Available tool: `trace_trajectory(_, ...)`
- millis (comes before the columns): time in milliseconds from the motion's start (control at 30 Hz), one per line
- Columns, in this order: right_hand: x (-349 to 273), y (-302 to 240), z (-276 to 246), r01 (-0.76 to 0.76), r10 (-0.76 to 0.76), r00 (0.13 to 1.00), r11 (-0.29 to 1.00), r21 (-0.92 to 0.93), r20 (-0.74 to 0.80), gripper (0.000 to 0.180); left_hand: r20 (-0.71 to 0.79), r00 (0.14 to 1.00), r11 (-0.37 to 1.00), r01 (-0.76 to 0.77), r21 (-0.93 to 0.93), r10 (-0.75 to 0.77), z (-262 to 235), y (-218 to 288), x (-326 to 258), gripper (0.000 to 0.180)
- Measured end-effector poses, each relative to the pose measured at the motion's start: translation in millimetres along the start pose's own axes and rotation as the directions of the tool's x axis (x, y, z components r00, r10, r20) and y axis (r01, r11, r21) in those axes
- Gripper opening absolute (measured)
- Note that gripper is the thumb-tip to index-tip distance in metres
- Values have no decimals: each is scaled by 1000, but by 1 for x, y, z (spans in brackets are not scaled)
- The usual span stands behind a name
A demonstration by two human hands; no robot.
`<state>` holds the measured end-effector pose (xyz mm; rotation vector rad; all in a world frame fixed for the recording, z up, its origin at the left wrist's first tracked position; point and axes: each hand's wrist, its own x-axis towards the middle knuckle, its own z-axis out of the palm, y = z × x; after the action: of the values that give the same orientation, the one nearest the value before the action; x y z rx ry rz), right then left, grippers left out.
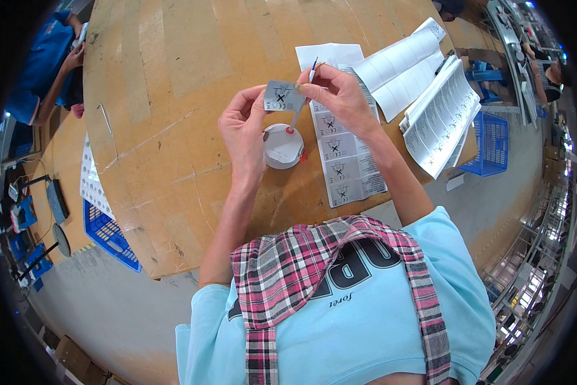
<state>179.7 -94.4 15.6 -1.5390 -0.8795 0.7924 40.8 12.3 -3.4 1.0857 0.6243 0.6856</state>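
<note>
A small silver-grey label [282,97] with a crossed-out drawing is stretched between my two hands above the table. My left hand [245,128] pinches its left edge, and my right hand [341,97] has thumb and finger on its right edge. Below it a round white disc-shaped part [283,147] lies on the table, with red bits at its rim. What looks like a white cable [311,75] rises from the disc behind my right hand and ends in a thin blue tip. Beside the disc lies a sheet of similar labels [335,147], partly behind my right forearm.
More printed sheets [401,70] and a stack of label sheets [439,115] lie to the right, with a dark pen by the stack. Blue baskets [490,144] stand beyond both sides of the brown table [173,77]. Another person in blue [35,64] sits at the far left.
</note>
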Motion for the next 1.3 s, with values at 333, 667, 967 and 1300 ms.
trace_trajectory(333,-2,0,4,40,-40,999,999,-6,-31,16,-5,1000,1000,-21,15,21,-1,3,0,16)
trace_trajectory(667,-2,-2,8,52,-54,996,998,-32,-71,16,-15,1000,999,-24,28,24,0,4,0,17)
trace_trajectory(967,-2,1,10,53,-56,995,998,-37,-87,15,-18,1000,999,-17,30,18,-1,5,0,17)
trace_trajectory(1300,1,5,11,99,-97,989,995,19,-108,23,-19,1000,1000,-12,15,12,-3,6,-1,16)
